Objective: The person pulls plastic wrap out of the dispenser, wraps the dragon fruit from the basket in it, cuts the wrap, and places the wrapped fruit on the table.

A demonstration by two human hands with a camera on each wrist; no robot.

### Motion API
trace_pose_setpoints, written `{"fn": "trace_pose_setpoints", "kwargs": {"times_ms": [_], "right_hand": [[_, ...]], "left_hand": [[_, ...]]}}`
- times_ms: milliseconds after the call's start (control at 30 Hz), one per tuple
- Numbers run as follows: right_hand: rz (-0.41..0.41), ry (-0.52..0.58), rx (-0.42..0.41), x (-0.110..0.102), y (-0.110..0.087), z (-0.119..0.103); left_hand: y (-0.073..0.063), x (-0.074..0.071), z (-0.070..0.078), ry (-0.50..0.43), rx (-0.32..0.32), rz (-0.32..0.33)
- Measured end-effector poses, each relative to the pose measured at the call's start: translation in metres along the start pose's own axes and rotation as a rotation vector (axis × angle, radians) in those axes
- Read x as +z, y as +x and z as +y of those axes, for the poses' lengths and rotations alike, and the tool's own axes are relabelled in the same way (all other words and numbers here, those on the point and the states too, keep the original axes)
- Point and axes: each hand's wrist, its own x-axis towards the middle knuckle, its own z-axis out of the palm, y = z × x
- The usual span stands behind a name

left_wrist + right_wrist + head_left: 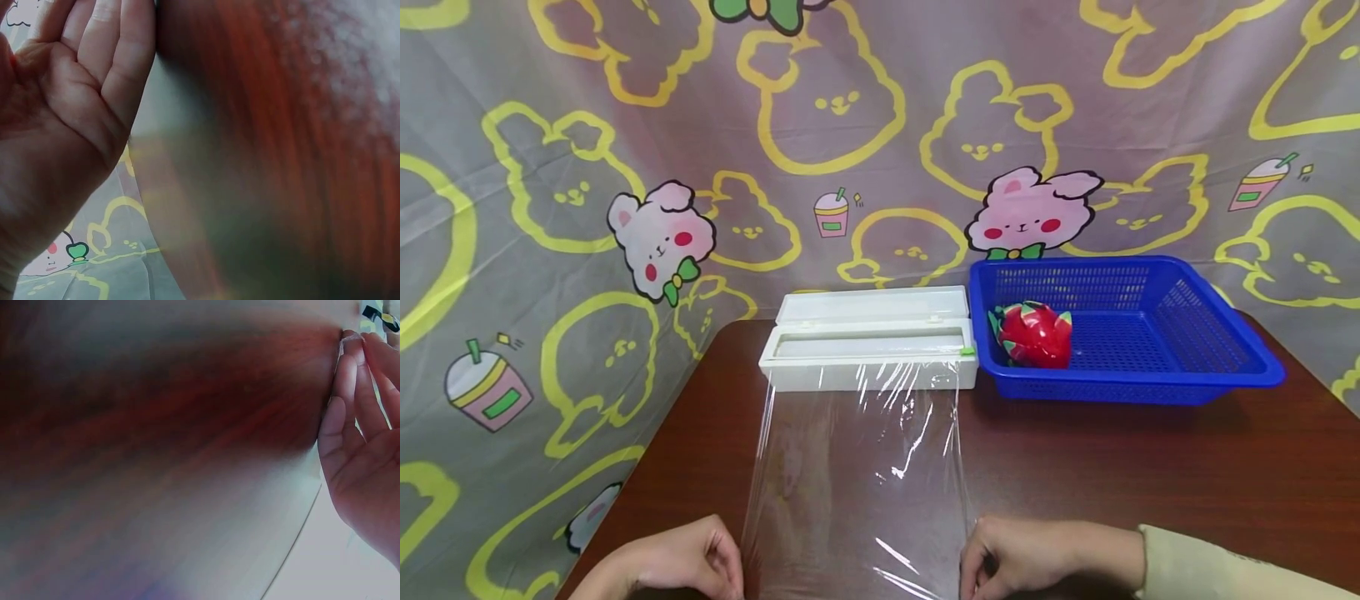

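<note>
A sheet of clear plastic wrap (857,475) stretches from a white wrap dispenser box (868,375) toward the front of the table. My left hand (681,557) pinches the sheet's near left corner. At the near right corner my right hand (1026,554) pinches it too, and a bit of gathered film shows at those fingertips in the right wrist view. The dispenser's lid (872,306) is up, with a white roll lying inside and a small green slider (967,352) at the right end of its front edge. The head view cuts off both hands' lowest fingertips.
Right of the dispenser stands a blue plastic basket (1150,387), with a red dragon fruit (1037,335) with green tips in its left part. All stand on a dark red-brown wooden table (1075,467). A curtain (880,192) with rabbit prints hangs behind and to the left.
</note>
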Motion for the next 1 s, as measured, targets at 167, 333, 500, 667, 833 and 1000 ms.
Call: {"fn": "trace_pose_setpoints", "kwargs": {"times_ms": [167, 333, 500, 667, 833, 1000], "right_hand": [[-0.010, 0.007, -0.016, 0.0009, 0.0003, 0.0013], [-0.015, -0.024, -0.023, 0.0023, 0.0005, 0.0018], [-0.019, -0.071, -0.039, 0.0024, 0.0008, 0.0006], [-0.025, -0.095, -0.075, 0.0013, 0.0021, 0.0001], [-0.017, -0.087, -0.091, 0.0016, 0.0029, 0.0016], [0.004, -0.073, -0.055, 0.0034, 0.0024, 0.0012]], "left_hand": [[-0.0010, 0.0006, 0.0013, -0.005, 0.004, -0.004], [-0.0016, 0.0011, 0.0012, -0.015, 0.008, -0.010], [-0.0020, 0.0016, 0.0009, -0.024, -0.002, -0.008], [-0.0023, 0.0012, 0.0012, 0.005, 0.005, 0.007], [-0.0013, 0.0011, 0.0017, 0.063, 0.046, 0.041], [0.0018, 0.0043, 0.0007, 0.083, 0.041, 0.085]]}}
